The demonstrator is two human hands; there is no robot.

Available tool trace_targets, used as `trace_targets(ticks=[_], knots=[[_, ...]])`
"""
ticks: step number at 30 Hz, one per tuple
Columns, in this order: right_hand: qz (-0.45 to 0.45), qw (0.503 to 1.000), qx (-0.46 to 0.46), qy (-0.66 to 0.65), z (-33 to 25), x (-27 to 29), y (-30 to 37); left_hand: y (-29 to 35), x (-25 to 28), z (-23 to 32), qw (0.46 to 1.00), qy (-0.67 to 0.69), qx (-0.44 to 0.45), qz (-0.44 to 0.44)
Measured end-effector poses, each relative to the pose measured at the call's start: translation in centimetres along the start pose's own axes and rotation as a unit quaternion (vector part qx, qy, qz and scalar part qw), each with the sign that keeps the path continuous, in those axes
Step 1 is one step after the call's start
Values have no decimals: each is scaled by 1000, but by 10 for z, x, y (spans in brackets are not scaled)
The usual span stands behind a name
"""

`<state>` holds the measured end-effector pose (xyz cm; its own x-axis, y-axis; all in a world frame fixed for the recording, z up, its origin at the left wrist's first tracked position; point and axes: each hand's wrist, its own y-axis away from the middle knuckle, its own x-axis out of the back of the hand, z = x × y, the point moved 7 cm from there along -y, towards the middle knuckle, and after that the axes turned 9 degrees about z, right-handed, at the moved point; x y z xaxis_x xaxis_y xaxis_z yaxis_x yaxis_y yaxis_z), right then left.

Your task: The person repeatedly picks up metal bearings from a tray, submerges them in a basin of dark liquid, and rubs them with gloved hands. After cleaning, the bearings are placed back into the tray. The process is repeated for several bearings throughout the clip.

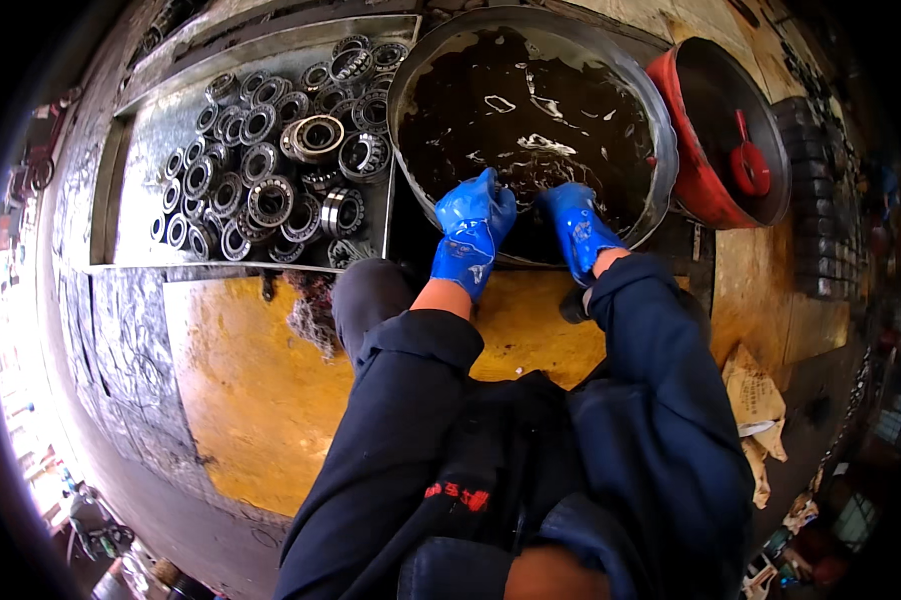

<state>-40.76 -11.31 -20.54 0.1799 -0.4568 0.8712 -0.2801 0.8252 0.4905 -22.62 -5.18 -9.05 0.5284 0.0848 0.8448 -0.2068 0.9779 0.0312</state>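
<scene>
A round metal tub (pixel 661 205) of dark, oily liquid (pixel 471 100) stands in front of me. My left hand (pixel 476 215), in a wet blue rubber glove, is at the tub's near edge with its fingers curled closed. Beside it on the right, my right hand (pixel 576 220) wears a matching glove and points into the tub, its fingertips at the liquid. Rippled, glinting liquid lies between the hands, and whatever they grip is hidden there. Left of the tub, a metal tray (pixel 106 190) bears many roller bearings (pixel 271 202), some of them stacked.
At the right stands a red bucket (pixel 671 130) with a red ladle (pixel 750 168) inside. Dark stacked parts (pixel 816 200) lie beyond it. A yellow board (pixel 251 380) covers the floor by my legs, with a grey rag (pixel 316 318) on it. Torn brown packaging (pixel 756 400) lies right of me.
</scene>
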Motion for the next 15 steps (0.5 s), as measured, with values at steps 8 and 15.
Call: trace_targets(ticks=[8,15], knots=[[-16,1000,11,18,-21,13,21,1,0,-11,1000,-1,2,8],[39,999,1,-11,-19,32,32,1,-2,-22,999,11,-5,49]])
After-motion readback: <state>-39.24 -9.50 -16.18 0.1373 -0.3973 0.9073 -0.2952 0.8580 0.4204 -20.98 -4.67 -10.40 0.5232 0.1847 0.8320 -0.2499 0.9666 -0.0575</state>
